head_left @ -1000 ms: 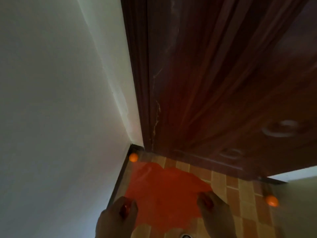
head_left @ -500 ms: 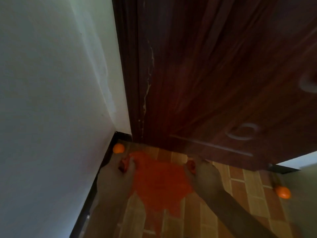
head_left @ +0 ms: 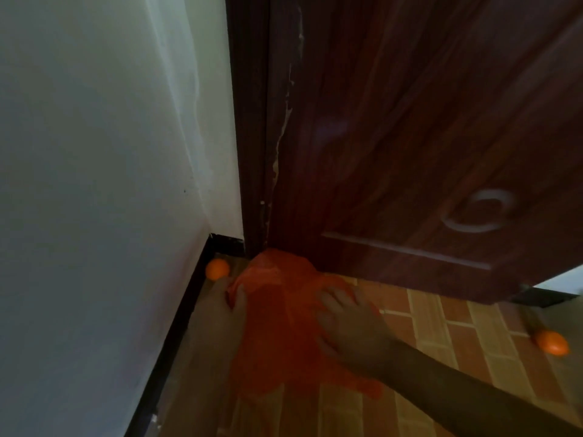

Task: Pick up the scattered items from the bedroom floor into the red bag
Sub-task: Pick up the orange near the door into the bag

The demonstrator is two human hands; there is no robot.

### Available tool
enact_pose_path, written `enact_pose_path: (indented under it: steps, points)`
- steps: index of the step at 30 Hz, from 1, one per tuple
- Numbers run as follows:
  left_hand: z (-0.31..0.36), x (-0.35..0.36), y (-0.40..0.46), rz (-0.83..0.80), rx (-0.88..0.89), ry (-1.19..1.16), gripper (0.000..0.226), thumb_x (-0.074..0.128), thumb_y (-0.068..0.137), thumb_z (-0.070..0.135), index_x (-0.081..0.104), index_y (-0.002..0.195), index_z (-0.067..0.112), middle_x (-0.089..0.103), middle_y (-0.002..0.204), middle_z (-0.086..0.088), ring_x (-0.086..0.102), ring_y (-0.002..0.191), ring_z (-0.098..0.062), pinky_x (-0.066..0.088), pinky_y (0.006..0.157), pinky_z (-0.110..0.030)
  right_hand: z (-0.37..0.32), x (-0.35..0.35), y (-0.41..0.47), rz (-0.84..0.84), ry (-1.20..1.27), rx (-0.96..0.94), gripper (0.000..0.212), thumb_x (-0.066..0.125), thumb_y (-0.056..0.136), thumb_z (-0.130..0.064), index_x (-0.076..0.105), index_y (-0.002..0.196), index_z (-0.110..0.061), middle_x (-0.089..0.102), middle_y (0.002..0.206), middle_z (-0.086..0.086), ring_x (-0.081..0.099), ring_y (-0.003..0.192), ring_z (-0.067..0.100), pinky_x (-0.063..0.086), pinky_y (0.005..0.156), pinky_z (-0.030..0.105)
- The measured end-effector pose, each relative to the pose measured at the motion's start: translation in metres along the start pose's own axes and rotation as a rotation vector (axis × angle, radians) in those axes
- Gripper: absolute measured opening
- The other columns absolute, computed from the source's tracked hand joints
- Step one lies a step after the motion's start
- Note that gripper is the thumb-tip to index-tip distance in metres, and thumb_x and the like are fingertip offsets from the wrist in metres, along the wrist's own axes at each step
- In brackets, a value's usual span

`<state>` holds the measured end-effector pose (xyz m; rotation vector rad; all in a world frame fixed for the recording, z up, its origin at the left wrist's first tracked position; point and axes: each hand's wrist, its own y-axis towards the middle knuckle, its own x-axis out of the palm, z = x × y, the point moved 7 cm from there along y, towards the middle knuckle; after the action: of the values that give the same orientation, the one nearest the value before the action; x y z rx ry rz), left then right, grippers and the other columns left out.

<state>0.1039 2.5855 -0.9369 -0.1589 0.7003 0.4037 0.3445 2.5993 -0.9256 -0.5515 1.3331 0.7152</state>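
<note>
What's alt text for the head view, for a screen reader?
Two hands hold a red bag on the tiled floor by a dark wooden door: left hand grips its edge, right hand lies on top. One orange ball sits in the corner, another far right.
</note>
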Motion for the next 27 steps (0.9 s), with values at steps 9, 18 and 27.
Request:
enact_pose_path:
  steps: [9, 18, 27]
  points:
    - [0.012, -0.014, -0.015, 0.044, 0.115, -0.084, 0.029, 0.048, 0.103, 0.047, 0.063, 0.127, 0.039, 0.064, 0.081, 0.017, 0.06, 0.067, -0.002, 0.045, 0.058, -0.025, -0.01, 0.052, 0.062, -0.213, 0.303, 0.261, 0.12, 0.069, 0.082, -0.066, -0.014, 0.161, -0.03, -0.02, 0.171, 0.002, -0.003, 0.159, 0.03, 0.014, 0.123, 0.06]
    - [0.002, -0.056, -0.016, 0.212, 0.045, -0.059, 0.018, 0.064, 0.097, 0.024, 0.077, 0.11, 0.026, 0.066, 0.073, 0.013, 0.061, 0.063, -0.005, 0.05, 0.06, -0.027, 0.03, 0.086, 0.089, -0.197, 0.176, 0.362, 0.118, 0.074, 0.088, -0.043, -0.016, 0.162, -0.028, -0.006, 0.172, 0.006, 0.009, 0.157, 0.031, 0.02, 0.124, 0.058]
    - [0.002, -0.073, -0.011, 0.295, 0.007, 0.009, 0.017, 0.065, 0.092, 0.016, 0.075, 0.104, 0.021, 0.066, 0.091, 0.003, 0.064, 0.078, -0.02, 0.05, 0.068, -0.034, 0.048, 0.139, 0.051, -0.362, 0.309, 0.3, 0.014, 0.059, 0.092, -0.021, 0.07, 0.099, -0.017, 0.066, 0.112, 0.002, 0.064, 0.107, 0.023, 0.049, 0.093, 0.032]
